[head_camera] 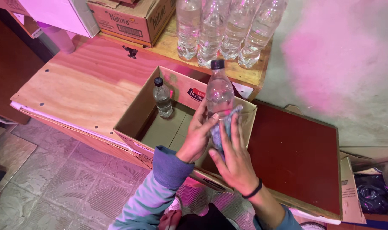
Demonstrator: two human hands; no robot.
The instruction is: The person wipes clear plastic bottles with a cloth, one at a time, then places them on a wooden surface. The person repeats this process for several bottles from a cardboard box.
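While the left hand (pixel 198 136) wraps its fingers around the lower body of a clear plastic bottle (pixel 219 91) with a dark cap, the right hand (pixel 234 159) presses a bluish-grey cloth (pixel 223 127) against the same bottle's lower part, its fingers closed over the cloth and the bottle's side. Both hands are thus clamped on the bottle, which stands nearly upright in the air above the open cardboard box (pixel 136 117), close to the box's far right corner. A black band circles the right wrist, and a pale blue-grey sleeve covers the left forearm. Inside the box, near its far left corner, a second small bottle (pixel 163 98) with a dark cap stands upright on the box floor, well apart from the held one. The box sits against the front edge of a plywood surface (pixel 79 81). Behind the box, along the far edge of a wooden shelf (pixel 245 72), four clear bottles (pixel 228 30) stand in a row, touching or nearly touching one another; their tops are out of view. A printed carton (pixel 132 19) rests at the shelf's left end. To the right of the open box lies a dark red board (pixel 296 153), and below everything a tiled floor (pixel 62 183) shows.
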